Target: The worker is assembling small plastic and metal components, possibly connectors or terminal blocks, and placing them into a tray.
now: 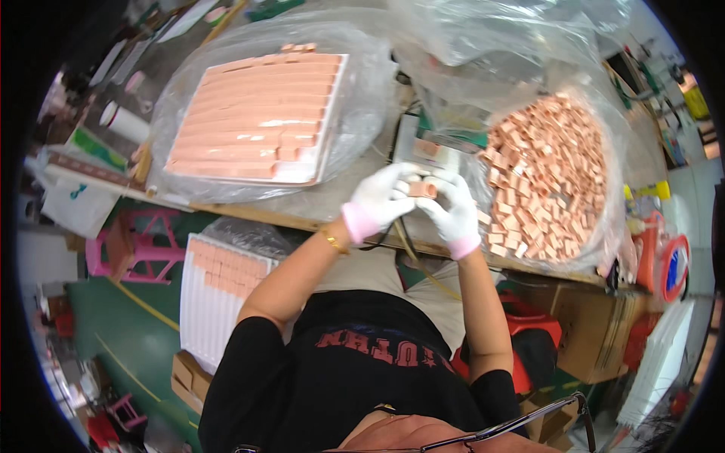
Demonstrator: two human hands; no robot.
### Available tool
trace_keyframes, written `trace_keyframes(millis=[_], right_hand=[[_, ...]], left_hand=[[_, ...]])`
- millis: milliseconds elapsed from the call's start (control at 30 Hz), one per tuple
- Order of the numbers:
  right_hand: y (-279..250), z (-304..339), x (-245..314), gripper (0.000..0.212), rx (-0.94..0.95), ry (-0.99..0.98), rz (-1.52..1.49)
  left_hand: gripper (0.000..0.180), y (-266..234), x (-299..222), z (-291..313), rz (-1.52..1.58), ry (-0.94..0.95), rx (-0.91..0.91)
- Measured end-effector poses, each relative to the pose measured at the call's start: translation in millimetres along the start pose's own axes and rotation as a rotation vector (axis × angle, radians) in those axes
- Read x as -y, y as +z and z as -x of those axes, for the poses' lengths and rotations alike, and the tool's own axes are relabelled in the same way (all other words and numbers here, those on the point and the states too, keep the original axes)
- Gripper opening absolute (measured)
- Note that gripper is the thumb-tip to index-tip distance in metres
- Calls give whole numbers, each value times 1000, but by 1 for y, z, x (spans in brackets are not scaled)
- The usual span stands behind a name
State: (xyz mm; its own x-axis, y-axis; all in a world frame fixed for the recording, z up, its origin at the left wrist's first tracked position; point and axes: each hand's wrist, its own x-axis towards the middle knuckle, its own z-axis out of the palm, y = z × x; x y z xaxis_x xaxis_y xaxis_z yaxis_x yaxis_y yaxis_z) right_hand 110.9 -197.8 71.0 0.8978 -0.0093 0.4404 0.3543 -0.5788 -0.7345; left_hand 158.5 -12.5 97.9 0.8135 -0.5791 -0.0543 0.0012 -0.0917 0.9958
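A small copper-coloured block [422, 189] is pinched between the fingertips of both hands, above the table's front edge. My left hand [381, 202], in a white glove with a pink cuff, grips its left end. On its right end are the closed fingers of my right hand [455, 209], gloved the same way. Just beyond the hands lies a small grey device [434, 154] with a copper-coloured patch on top. To the right spreads a large heap of similar copper-coloured blocks [547, 174] on clear plastic. A white tray [326, 162] at the left carries rows of these blocks.
Clear plastic sheeting [483, 38] is bunched at the back. A white cylinder [124, 121] lies far left. Below the table's left front edge is another part-filled white tray [202, 313]. A pink stool [143, 249] and cardboard boxes [593, 332] stand on the floor.
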Motion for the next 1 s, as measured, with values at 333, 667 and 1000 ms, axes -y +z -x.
trace_keyframes(millis=[333, 667, 1000], right_hand=[[6, -68, -44, 23, -185, 55, 255], [-90, -15, -23, 23, 619, 358, 627], [-62, 3, 14, 35, 1, 353, -330]], left_hand=[[24, -162, -4, 7, -1439, 214, -366], [25, -174, -12, 5, -1420, 377, -248], [38, -26, 8, -2, -336, 152, 23]])
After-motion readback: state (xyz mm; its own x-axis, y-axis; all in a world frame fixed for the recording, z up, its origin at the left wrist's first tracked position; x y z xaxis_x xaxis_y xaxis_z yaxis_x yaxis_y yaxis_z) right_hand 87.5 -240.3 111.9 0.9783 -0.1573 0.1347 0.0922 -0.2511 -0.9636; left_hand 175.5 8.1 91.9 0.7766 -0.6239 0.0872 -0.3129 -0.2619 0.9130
